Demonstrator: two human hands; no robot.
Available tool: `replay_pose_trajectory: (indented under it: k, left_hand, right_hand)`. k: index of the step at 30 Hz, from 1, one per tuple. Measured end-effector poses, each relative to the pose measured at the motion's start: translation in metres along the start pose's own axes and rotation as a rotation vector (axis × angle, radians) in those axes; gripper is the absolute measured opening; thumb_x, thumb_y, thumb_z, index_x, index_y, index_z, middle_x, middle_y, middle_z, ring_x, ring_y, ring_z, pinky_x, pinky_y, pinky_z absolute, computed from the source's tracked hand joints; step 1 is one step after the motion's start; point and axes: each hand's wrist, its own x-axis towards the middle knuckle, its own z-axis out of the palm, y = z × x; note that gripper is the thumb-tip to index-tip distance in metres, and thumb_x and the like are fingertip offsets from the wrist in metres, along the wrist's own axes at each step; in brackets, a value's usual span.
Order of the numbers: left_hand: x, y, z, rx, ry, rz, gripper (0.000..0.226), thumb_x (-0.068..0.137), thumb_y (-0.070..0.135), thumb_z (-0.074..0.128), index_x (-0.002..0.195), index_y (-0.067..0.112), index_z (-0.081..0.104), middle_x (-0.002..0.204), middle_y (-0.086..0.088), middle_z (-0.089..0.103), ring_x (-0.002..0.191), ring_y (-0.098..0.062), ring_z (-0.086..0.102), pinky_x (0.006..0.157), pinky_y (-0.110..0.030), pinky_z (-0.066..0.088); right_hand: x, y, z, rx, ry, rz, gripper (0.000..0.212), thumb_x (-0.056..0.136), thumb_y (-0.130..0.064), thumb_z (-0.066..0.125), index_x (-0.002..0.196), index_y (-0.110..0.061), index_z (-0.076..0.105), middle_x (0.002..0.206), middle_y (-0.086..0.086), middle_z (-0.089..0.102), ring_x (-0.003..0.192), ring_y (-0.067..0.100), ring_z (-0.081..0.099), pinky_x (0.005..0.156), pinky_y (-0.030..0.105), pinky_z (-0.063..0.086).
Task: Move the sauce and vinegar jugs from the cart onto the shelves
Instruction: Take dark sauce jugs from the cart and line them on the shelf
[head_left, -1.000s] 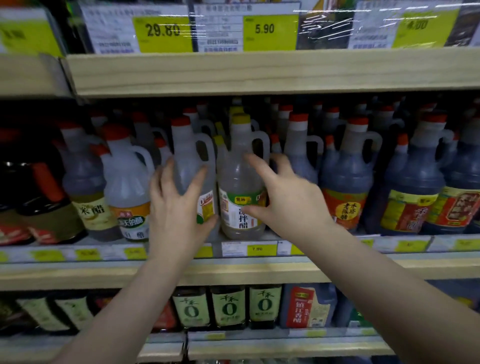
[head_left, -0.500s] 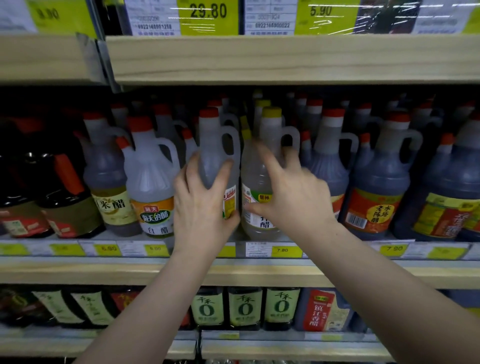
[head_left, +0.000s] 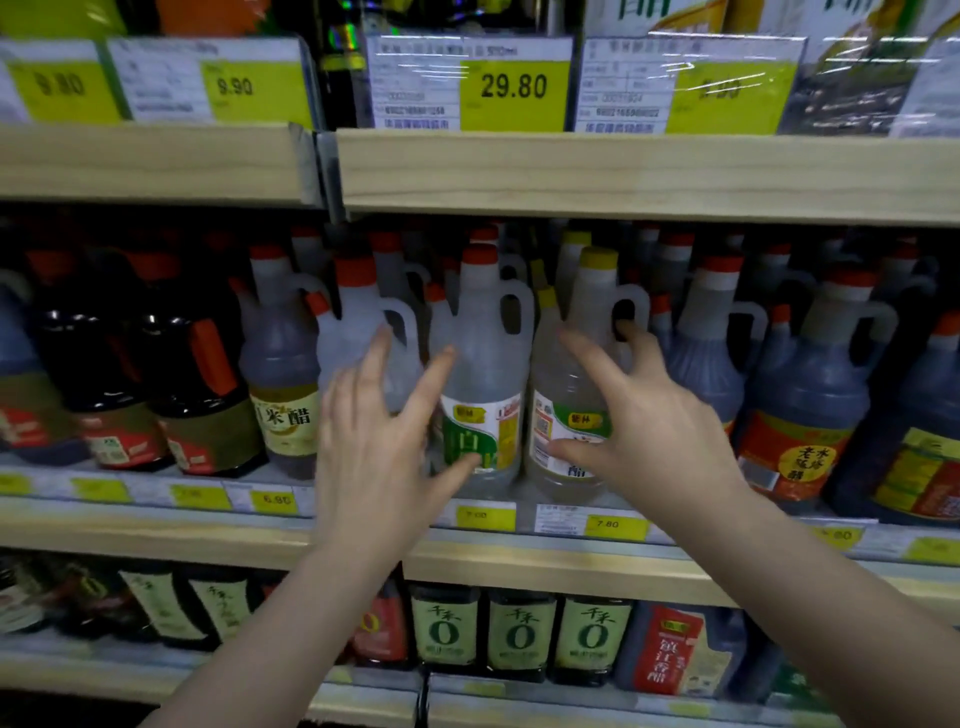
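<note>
Left hand (head_left: 374, 457) is spread open against the red-capped clear jug (head_left: 480, 364) on the middle shelf (head_left: 156, 535), thumb on its green label, not wrapped round it. Right hand (head_left: 644, 431) is splayed too, fingertips on the yellow-capped jug (head_left: 576, 374) just beside it, one finger up by the handle, not really gripping. Looks like facing-up time to me: I'd nudge both bottoms back off the shelf lip, turn labels forward, keep them upright so they don't knock the dark jugs (head_left: 810, 395) to the right. Can't see the cart at all, back rows are murky, and the price tags (head_left: 511, 85) up top are half glare.
</note>
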Motion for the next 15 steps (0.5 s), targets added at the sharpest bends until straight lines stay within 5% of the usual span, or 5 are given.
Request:
replay_pose_trajectory:
  k: [4, 10, 15]
  left_hand:
    - [-0.007, -0.040, -0.009, -0.015, -0.054, -0.031, 0.087, 0.063, 0.036, 0.083, 0.138, 0.028, 0.039, 0.145, -0.019, 0.028, 0.123, -0.038, 0.028, 0.083, -0.054, 0.049]
    - [-0.001, -0.044, 0.000, -0.052, -0.087, -0.053, 0.088, 0.061, 0.033, 0.082, 0.136, 0.032, 0.036, 0.139, -0.021, 0.033, 0.118, -0.035, 0.027, 0.083, -0.050, 0.049]
    - [0.000, -0.061, 0.005, -0.041, -0.080, 0.005, 0.088, 0.061, 0.037, 0.081, 0.136, 0.030, 0.037, 0.136, -0.022, 0.036, 0.112, -0.038, 0.034, 0.088, -0.051, 0.045]
  right_hand:
    - [-0.005, -0.027, 0.000, 0.017, 0.210, -0.121, 0.076, 0.064, -0.046, 0.079, 0.130, -0.027, 0.046, 0.129, 0.009, 0.049, 0.074, 0.031, 0.065, 0.046, 0.029, 0.043]
    - [0.027, -0.078, 0.017, 0.022, 0.055, -0.051, 0.085, 0.079, -0.058, 0.061, 0.144, -0.043, 0.008, 0.149, 0.006, 0.025, 0.097, 0.032, 0.062, 0.065, 0.033, 0.047]
    - [0.043, -0.098, 0.022, -0.070, 0.030, 0.045, 0.098, 0.070, -0.065, 0.064, 0.144, -0.041, 0.005, 0.124, 0.008, 0.050, 0.091, 0.032, 0.063, 0.061, 0.031, 0.037]
